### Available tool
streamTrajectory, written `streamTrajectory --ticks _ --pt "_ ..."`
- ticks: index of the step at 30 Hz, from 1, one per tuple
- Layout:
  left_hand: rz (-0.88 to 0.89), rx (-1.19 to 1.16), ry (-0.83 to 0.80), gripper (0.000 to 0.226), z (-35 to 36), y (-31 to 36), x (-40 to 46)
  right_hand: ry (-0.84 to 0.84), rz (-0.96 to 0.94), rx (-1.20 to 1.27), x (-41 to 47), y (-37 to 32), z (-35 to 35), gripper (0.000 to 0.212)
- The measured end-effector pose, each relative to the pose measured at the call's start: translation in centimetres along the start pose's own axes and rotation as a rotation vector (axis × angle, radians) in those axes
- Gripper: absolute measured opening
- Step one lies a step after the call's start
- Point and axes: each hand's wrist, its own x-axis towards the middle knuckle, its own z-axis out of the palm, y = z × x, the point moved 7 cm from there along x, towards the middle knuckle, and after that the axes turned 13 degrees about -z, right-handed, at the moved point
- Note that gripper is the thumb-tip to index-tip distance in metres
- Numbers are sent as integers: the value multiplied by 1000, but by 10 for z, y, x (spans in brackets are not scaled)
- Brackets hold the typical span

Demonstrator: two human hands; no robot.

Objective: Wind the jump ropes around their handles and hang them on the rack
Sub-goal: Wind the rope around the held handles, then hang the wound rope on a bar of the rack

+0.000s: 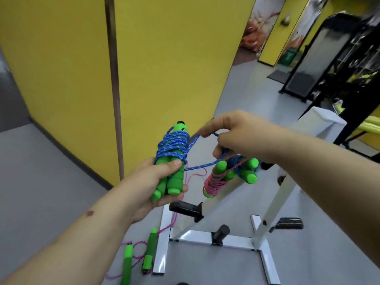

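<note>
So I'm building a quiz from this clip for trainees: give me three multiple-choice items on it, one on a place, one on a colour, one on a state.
1. Where does the unwound pink rope lie?
A. on the floor by the rack's foot
B. on a shelf
C. in a box

2. What colour is the rope wound on the handles in the left hand?
A. red
B. blue
C. white

3. What is the right hand doing?
A. hanging idle
B. pinching the blue rope's loose end
C. pressing the wall

Answers: 1 A, it lies beside the white rack base; 2 B, blue coils cover them; 3 B, fingertips close on the strand.
</note>
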Motion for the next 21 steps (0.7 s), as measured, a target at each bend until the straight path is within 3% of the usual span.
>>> streamTrajectory --ticks 4,12,21 --pt "9 50 4 26 1 -7 14 -23 21 -6 -12 11 7 56" --pt "-101 103 136 24 -73 -78 62 -156 -155 -268 35 45 139 59" --pt "-260 67 202 28 -118 -162 165 -276 67 -268 78 137 239 48"
